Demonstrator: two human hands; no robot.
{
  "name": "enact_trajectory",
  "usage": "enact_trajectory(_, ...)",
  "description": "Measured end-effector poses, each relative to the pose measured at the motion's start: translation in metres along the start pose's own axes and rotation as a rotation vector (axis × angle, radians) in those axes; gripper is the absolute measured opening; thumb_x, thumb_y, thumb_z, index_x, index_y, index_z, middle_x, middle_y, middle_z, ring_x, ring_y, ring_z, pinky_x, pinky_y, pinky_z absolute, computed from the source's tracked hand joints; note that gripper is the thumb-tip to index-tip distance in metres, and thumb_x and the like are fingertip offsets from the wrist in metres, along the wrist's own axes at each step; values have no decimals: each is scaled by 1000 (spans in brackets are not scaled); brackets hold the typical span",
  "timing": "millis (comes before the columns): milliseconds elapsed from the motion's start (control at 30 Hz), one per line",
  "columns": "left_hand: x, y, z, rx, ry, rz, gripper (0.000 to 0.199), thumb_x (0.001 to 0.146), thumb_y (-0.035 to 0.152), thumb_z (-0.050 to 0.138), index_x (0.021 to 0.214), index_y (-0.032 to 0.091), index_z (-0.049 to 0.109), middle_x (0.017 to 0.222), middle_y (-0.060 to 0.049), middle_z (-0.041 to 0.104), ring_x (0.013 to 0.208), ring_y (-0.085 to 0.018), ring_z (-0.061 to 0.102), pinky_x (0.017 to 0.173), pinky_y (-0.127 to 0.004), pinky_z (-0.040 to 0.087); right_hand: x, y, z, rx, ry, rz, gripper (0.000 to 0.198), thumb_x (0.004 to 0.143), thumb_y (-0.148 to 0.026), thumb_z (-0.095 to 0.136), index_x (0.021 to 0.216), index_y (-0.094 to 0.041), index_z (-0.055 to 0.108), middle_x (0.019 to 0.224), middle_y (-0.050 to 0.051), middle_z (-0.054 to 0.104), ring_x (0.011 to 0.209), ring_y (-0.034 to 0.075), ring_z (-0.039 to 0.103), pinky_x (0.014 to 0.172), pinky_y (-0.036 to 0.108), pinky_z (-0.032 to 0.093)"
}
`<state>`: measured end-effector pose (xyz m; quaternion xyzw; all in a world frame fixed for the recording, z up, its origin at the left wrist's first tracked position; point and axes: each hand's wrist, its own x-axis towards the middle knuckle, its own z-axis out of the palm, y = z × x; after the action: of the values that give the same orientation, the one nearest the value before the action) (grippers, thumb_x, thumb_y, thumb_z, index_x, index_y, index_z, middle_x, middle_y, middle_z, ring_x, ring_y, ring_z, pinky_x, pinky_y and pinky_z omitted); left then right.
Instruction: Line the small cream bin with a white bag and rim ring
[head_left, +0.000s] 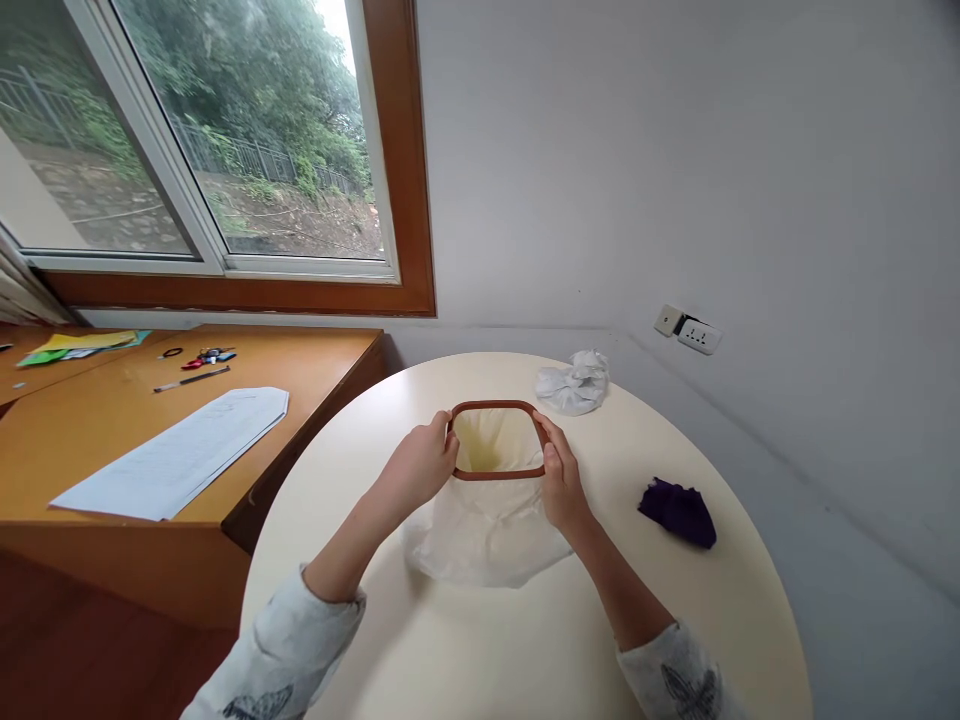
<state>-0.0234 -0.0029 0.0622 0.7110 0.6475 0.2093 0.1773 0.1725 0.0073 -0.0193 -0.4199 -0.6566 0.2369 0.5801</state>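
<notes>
A brown ring-shaped rim point(495, 475) with rounded corners tops what looks like a small waste bin. A thin white plastic bag point(487, 545) lines its opening and hangs down over the outside, hiding the bin's walls. Something yellowish shows through the lining inside. My left hand point(427, 460) is closed on the rim's left side, thumb on top. On the right side, my right hand point(561, 475) holds the same rim, fingers wrapped along its edge.
The bin stands on a round cream table point(352, 460). A crumpled white plastic bag point(576, 384) lies at the back, and a dark purple cloth point(677, 512) to the right. Papers point(187, 445) and a pen point(191, 379) rest on the wooden desk point(315, 350) at left.
</notes>
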Motion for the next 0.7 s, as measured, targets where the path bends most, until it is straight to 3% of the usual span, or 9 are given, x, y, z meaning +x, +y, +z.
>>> enact_trajectory(267,0,0,2,2,19,1,29,86,28,29,105,18,48,58,-1,52,44,-14,43,42,-24,30,0,5,1,-14,11,-32,43,92,-33,22,130,-23,37,134,5,42,125,19,37,105,39,31)
enact_trajectory(533,-2,-4,3,-112,55,0,44,87,40,27,118,17,48,67,-5,60,49,-16,50,47,-25,35,2,-5,-11,-331,-60,-46,43,91,-34,26,131,-24,38,137,5,36,130,20,26,106,44,26)
enact_trajectory(700,-7,-17,8,-283,179,8,61,88,52,22,136,16,29,59,-1,56,56,-18,52,59,-30,42,4,-34,-32,-461,-162,-231,34,88,-34,38,117,-25,52,138,5,35,131,22,22,105,45,25)
